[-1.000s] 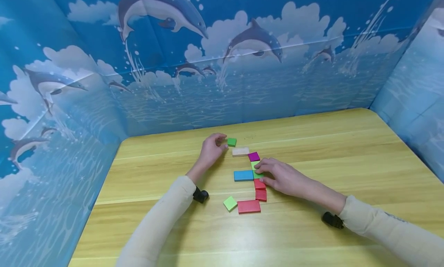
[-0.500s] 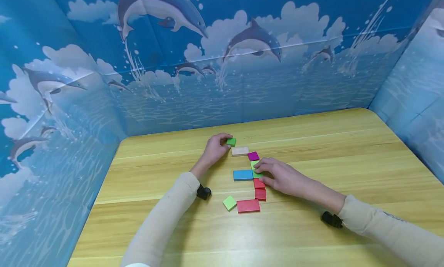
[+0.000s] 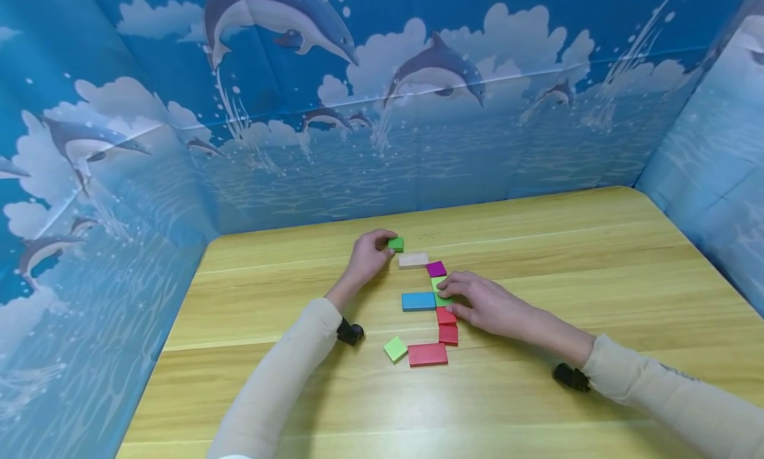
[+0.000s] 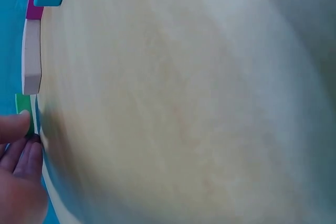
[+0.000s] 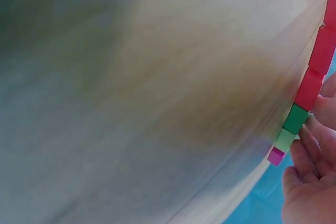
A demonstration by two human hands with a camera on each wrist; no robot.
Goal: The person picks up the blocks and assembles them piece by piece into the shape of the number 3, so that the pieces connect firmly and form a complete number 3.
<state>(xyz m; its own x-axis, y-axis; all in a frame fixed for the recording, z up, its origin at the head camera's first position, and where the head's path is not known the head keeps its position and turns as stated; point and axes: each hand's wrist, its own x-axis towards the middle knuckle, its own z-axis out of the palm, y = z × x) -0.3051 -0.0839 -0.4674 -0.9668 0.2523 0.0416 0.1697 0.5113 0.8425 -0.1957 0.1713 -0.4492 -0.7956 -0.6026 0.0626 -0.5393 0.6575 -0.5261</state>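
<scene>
At the far side of the table, my left hand (image 3: pixel 366 255) pinches a small green block (image 3: pixel 396 245) between thumb and fingers; the left wrist view shows this grip from the side. Just in front lies a whitish oblong block (image 3: pixel 413 261), its corner near a purple block (image 3: pixel 436 268). My right hand (image 3: pixel 492 303) rests its fingertips at a light green block (image 3: pixel 438 282) and another green block (image 5: pixel 296 118), partly covering both. Its thumb is by a red block (image 3: pixel 445 316). A blue oblong block (image 3: pixel 418 302) adjoins the row on the left.
Nearer the front, a second red block (image 3: pixel 448 335) continues the row down to a red oblong block (image 3: pixel 428 355). A light green block (image 3: pixel 395 349) lies turned at its left. The wooden table (image 3: pixel 567 247) meets a dolphin-print curtain (image 3: pixel 442 167) at the back.
My left hand has reached slightly right and taken hold of the far green block, which has shifted a little to the left. The right hand has stayed in place.
</scene>
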